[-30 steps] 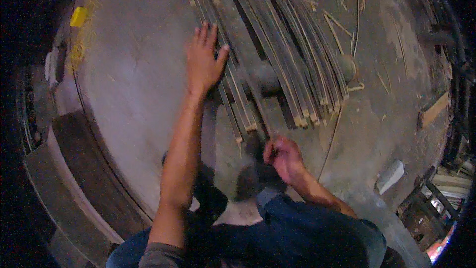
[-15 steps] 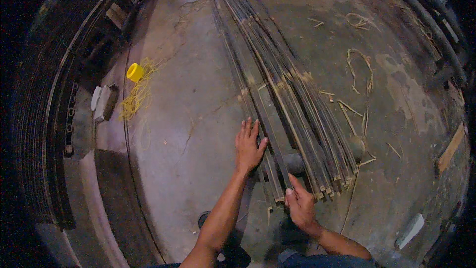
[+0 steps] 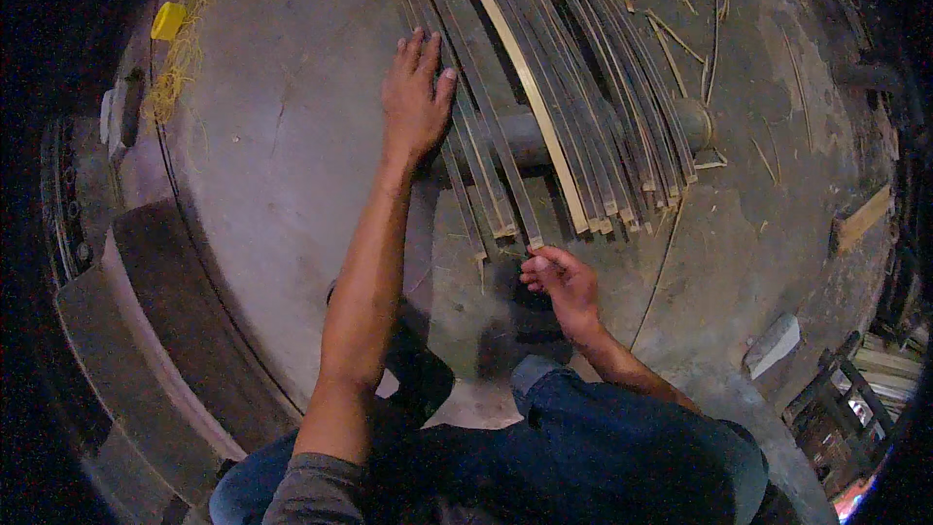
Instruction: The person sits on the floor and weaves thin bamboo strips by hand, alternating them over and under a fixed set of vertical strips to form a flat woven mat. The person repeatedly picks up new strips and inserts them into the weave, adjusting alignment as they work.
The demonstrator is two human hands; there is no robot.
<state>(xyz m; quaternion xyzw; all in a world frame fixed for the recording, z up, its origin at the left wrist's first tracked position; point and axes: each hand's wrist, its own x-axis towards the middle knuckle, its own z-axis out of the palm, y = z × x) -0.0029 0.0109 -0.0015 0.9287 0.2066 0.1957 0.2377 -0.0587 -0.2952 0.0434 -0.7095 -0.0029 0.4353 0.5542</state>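
Long, thin dark strips [image 3: 603,136] with pale ends, apparently bamboo or wood, lie side by side across a round grey pipe [image 3: 530,139]. One pale strip [image 3: 528,78] among them shows its light, broad face. My left hand [image 3: 416,102] rests flat with fingers stretched out at the left edge of the strips. Below and to the right, my right hand [image 3: 566,284] has its fingers curled at the near end of a dark strip [image 3: 510,160]. Thumb and fingertips seem to pinch that end, though the contact is partly hidden.
A yellow roll [image 3: 168,21] and tangled yellow twine [image 3: 175,78] lie on the floor at the far left. Scraps of strip [image 3: 675,39] are scattered at the right. A white block [image 3: 773,345] and a wooden piece [image 3: 863,218] sit farther right. Dark mats [image 3: 199,301] lie near left.
My view has tilted down toward my legs, so the strips appear higher. My right hand has drawn back to the strip's near end. The pale strip now shows its broad light face.
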